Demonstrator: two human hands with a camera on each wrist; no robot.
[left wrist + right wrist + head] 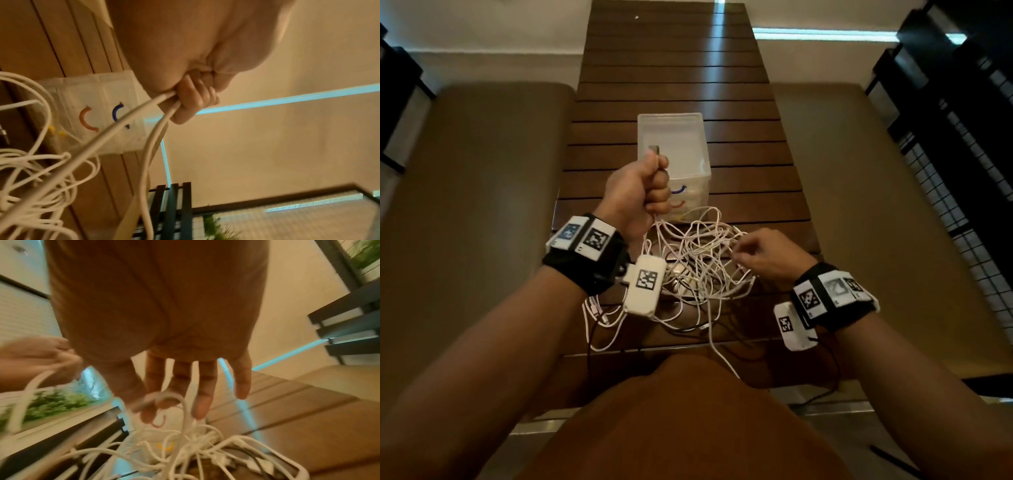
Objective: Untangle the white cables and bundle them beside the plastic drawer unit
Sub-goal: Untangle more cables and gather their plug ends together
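Left hand grips lifted cable strands while the right hand picks at the tangle on the table.

From the head view, the left hand point(635, 192) is fisted round strands of the tangled white cables point(698, 260), a plug end poking above its knuckles; the translucent plastic drawer unit point(674, 150) stands just beyond those fingers on the dark slatted wooden table point(674, 68). The right hand point(767, 257) reaches into the heap, fingers loosely bent. The left wrist view alone shows two strands leaving the curled fingers point(193, 99), and the drawer's orange and blue handles. The right wrist view shows what the head misses: thumb and forefinger pinching one cable loop point(174, 398), other fingers point(242, 382) spread.
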